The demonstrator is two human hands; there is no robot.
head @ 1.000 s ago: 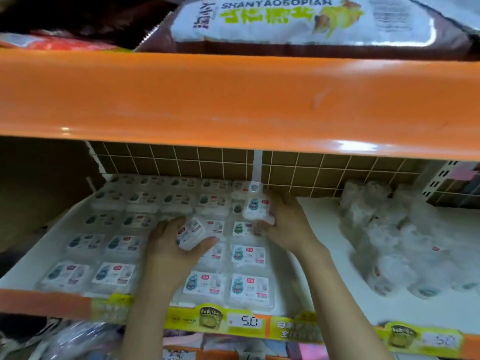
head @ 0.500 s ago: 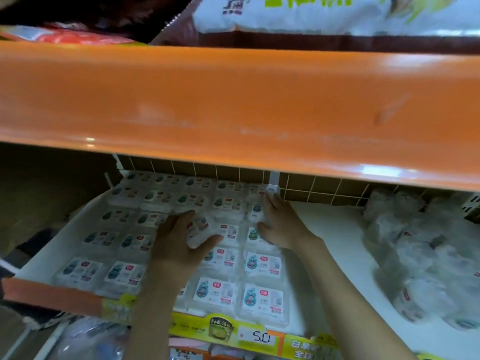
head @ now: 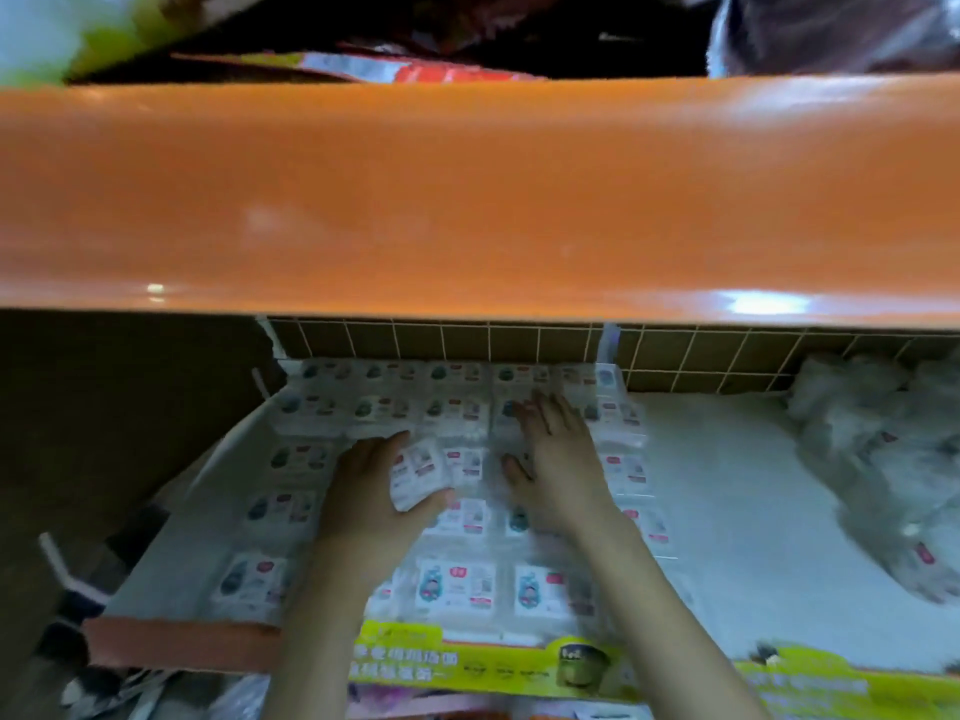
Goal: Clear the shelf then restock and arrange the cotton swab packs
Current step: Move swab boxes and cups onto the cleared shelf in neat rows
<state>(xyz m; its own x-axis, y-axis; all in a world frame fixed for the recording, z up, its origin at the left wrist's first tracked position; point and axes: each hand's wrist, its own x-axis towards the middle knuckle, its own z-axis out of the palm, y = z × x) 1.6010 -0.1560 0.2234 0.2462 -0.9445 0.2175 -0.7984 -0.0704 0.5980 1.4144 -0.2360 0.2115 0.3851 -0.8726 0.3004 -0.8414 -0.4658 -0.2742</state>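
Nearest the camera, along the shelf's front lip, runs a glossy yellow-green price strip [head: 493, 667] over an orange edge. Behind it, on the white shelf board [head: 727, 511], flat rectangular cotton swab packs [head: 454, 587] in clear crinkly film lie in tidy rows reaching to the back. Over the middle rows the left hand [head: 363, 491] grips one loose pack [head: 421, 472], thumb curled under it and fingers wrapped behind, tilted above the others. Just beside it the right hand [head: 558, 459] lies flat on the packs, fingers straight and slightly spread. At the far right sits a soft, lumpy heap of clear plastic bags [head: 878, 459], blurred, perhaps more swabs. Farther back stands a white wire grid [head: 519, 340] against brown board, and above hangs a smooth orange shelf front [head: 467, 200].
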